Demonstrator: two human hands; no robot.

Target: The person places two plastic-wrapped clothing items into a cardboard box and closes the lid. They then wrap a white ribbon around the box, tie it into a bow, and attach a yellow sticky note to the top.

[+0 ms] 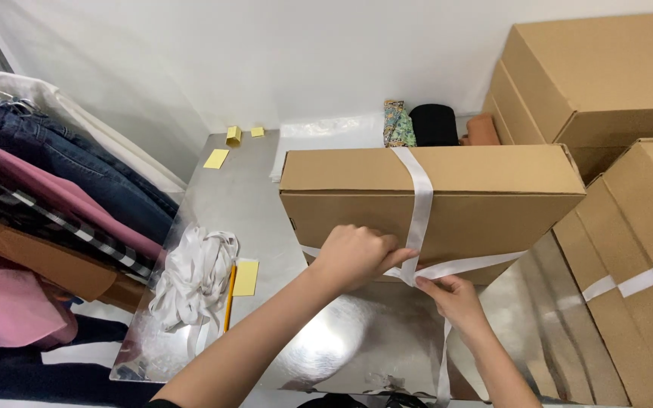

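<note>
A flat brown cardboard box (493, 204) stands on a shiny metal table (243, 204). A white ribbon (421, 196) runs over its top and down its front face, crossing a second strand that runs sideways. My left hand (353, 253) presses against the front face and pinches the ribbon at the crossing. My right hand (455, 298) grips the ribbon just below the crossing; a loose end hangs down past the table's front edge.
A heap of white ribbon (194, 276), a pencil (229, 298) and yellow sticky notes (246, 277) lie at the left. Hanging clothes (54, 196) crowd the left side. Stacked cardboard boxes (606, 75) stand at the right. Folded fabric items (432, 125) sit behind the box.
</note>
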